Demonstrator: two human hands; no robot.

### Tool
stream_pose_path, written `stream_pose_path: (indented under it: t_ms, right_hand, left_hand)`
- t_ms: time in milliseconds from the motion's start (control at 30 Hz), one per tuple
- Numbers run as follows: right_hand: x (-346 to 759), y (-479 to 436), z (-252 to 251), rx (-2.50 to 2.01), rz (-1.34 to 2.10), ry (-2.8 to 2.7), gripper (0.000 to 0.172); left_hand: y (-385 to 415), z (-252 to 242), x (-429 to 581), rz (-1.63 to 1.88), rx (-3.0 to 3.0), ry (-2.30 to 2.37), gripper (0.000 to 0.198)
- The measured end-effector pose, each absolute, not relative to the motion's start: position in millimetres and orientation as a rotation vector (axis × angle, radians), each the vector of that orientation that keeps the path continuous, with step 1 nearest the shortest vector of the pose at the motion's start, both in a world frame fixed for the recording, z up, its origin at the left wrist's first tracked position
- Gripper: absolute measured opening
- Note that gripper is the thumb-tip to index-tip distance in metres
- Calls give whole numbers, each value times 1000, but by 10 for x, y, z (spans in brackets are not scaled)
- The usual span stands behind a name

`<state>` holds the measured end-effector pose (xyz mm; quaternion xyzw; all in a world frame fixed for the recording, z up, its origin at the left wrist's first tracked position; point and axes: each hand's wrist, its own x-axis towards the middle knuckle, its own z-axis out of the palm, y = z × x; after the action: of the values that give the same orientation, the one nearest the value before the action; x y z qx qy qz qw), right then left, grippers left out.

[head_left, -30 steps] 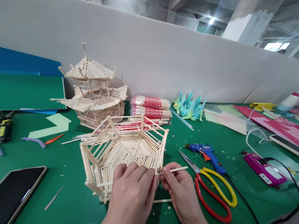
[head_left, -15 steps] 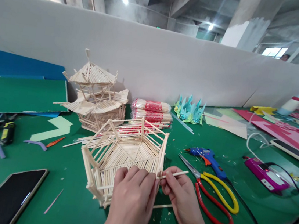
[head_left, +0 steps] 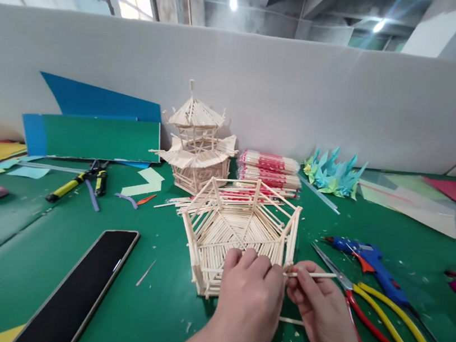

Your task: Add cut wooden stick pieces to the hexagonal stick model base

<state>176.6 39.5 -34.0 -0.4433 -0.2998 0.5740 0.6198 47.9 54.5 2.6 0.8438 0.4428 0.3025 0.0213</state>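
Head: green table (head_left: 162,275), pale partition (head_left: 307,91)

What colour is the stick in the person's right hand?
Pale cream; the stick in the right hand shows best in the head view.

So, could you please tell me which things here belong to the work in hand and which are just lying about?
Likely in the work:
- stick frame, with the left hand at it
- thin stick in the right hand
- probably bundled sticks, glue gun, scissors

Apparently lying about:
- phone
- blue paper craft
- pale green paper
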Motion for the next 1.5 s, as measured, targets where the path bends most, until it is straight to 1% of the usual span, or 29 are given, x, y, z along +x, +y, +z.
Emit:
stream_pose_path:
  t_ms: [233,633,800,900,967,1067,1167,1267,1333,1367,1467,1500]
  right_hand:
    - [1755,413,-313,-998,1299,-712,19]
    - [1762,428,-307,-989,1255,-757,20]
    - [1761,412,-328,-986,1285,-753,17]
    - [1763,388,-350,-1000,1315,-712,17]
    - [1776,374,-375,-1027,1331,-660,18]
    - [1811,360,-417,-1068,1307,-625,21]
    - [1852,358,-459,-1097,1246,-670,19]
    - [1893,364,-499,-1112,1226,-721,15]
    - [1921,367,-521,-1120,1219,-748,12]
    - [1935,367,-530,-1121,1215,-762,11]
    - [1979,363,-557,-1124,1217,-783,8]
    - [1996,364,-569,-1133,1232,-783,8]
  left_hand:
    - [548,47,471,926,2638,1372,23]
    - [582,53,447,960,2674,1301,21]
    - [558,52,475,853,2664,1390,21]
    - [494,63,491,854,2657,1403,19]
    - [429,69,467,967,2642,1421,13]
    - [295,52,328,1272,2549,1396,9]
    - [164,-24,65,1538,2372,1384,6]
    - [123,-120,-239,1592,2122,1577,9]
    - [155,-164,-412,1505,1947,1706,5]
    - [183,-176,-481,1444,1884,1712,7]
    - [280,-181,-611,1320,1808,1591,31]
    - [308,-175,-631,1308,1808,1545,35]
